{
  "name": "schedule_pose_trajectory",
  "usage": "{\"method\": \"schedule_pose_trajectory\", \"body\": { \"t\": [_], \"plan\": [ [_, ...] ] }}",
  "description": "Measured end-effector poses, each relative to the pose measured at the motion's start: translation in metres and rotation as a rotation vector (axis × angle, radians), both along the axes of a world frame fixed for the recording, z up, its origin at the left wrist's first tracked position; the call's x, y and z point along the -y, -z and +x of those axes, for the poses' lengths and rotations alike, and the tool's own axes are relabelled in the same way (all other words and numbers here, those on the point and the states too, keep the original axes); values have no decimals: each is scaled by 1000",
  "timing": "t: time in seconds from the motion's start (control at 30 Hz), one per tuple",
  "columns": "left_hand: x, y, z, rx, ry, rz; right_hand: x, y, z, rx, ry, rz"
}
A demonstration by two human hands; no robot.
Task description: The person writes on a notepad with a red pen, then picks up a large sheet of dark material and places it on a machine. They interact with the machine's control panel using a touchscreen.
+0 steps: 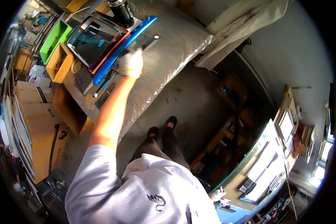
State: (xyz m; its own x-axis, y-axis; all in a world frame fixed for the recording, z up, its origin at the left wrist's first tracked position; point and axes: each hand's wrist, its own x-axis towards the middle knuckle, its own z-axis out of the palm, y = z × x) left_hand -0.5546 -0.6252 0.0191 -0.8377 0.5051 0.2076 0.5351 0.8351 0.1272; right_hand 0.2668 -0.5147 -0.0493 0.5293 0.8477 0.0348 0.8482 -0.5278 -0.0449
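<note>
My left hand (131, 63), in a white knit glove, reaches over a metal-topped table (168, 56). Motion smears its fingers, so whether they hold anything cannot be made out. Just beyond the fingers is a thin grey strip (151, 44) with a pale tip. Beside the hand lies a long blue bar (125, 48), next to a dark tray (91, 44) with a red edge. Thin dark tools (104, 83) lie near the wrist. At the right desk, what seems to be my gloved right hand (216, 195) shows partly past my shirt, with something red at it; its fingers are unclear.
A black cylindrical container (121, 13) stands at the table's far end. Green (55, 41) and yellow (59, 62) bins line its left side. Cardboard boxes (41, 127) stand left. To the right are a glass-edged desk (246, 164) with papers and a calculator (247, 185), and dark shelves (216, 145).
</note>
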Motion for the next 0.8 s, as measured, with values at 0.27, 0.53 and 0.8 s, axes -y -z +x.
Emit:
{"method": "schedule_pose_trajectory", "body": {
  "t": [0.27,0.53,0.8],
  "plan": [
    [-78,57,4,-8,2,114,-6,1,10,57,-43,-42],
    [11,23,86,-123,94,526,-6,14,28,-32,-27,-44],
    [88,1,205,327,73,435,8,-42,-63,-748,-190,328]
  ]
}}
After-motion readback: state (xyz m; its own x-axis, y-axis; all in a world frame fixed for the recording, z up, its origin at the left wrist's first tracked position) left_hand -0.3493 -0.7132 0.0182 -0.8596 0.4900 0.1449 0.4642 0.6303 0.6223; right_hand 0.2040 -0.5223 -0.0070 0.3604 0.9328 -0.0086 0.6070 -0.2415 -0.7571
